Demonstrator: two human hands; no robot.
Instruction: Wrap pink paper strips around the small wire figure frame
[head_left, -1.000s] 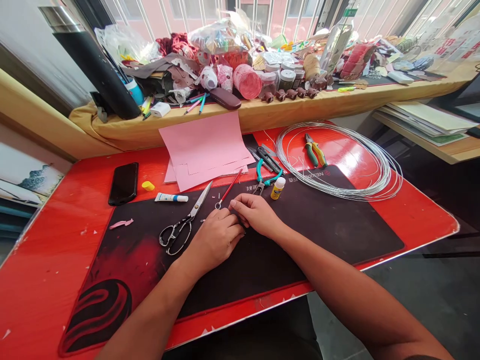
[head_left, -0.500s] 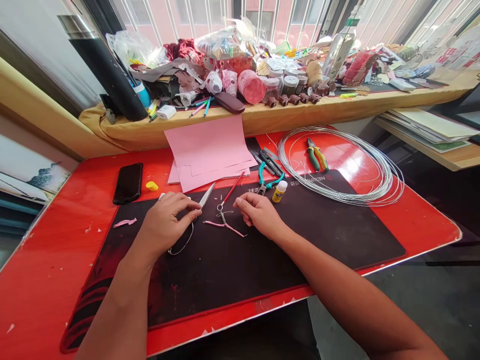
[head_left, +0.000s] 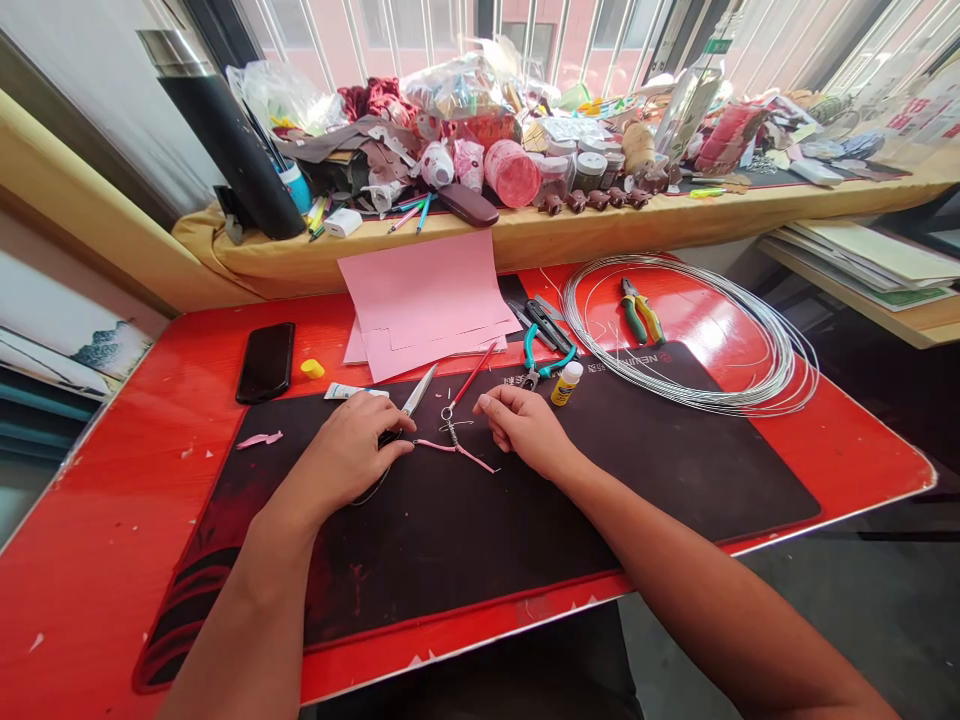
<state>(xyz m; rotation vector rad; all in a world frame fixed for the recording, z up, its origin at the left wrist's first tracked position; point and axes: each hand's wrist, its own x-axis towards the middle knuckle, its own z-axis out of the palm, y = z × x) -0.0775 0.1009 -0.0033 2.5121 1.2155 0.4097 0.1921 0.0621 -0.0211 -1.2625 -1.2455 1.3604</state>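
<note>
A small wire figure with pink-wrapped legs lies on the black mat. My left hand is just left of it, thumb and fingertips apart around the tip of one pink leg, with nothing seen gripped. Scissors lie partly under that hand, blades pointing away. To the right of the figure, my right hand is closed with thumb against forefinger; whatever it may pinch is too small to see. A red pen-like tool lies above the figure, and a yellow glue bottle stands behind my right hand.
Pink paper, teal pliers, a cutter, a wire coil and green-yellow pliers lie toward the back. At left are a phone, a yellow cap and a pink scrap. The sill holds a black flask and clutter.
My left hand has moved right, toward the pink leg, and its thumb and fingers have spread apart. A white tube shows behind it now. The right hand keeps its closed pose.
</note>
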